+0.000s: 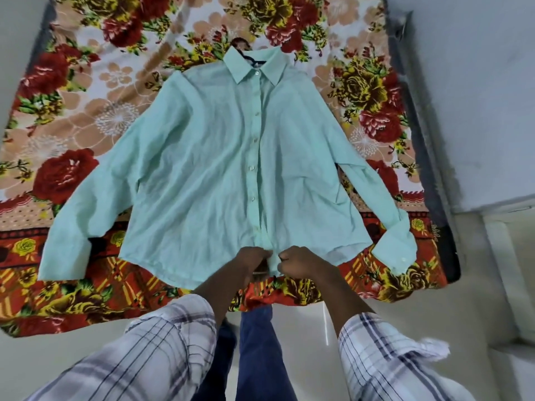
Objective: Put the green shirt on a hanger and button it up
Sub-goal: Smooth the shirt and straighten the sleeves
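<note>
The green shirt [202,157] lies flat, front up, on a flowered bedspread with both sleeves spread out. Its placket is closed, with a row of white buttons running from the collar down to the hem. A dark hanger [251,59] shows only as a small piece inside the collar; the rest is hidden under the cloth. My left hand [251,260] and my right hand [301,260] pinch the two front edges of the shirt at the bottom of the placket, close together at the hem.
The flowered bedspread [86,91] covers a mattress whose dark edge [428,140] runs along the right. A pale floor [434,314] lies below and to the right. My legs in blue trousers [257,342] stand at the near edge.
</note>
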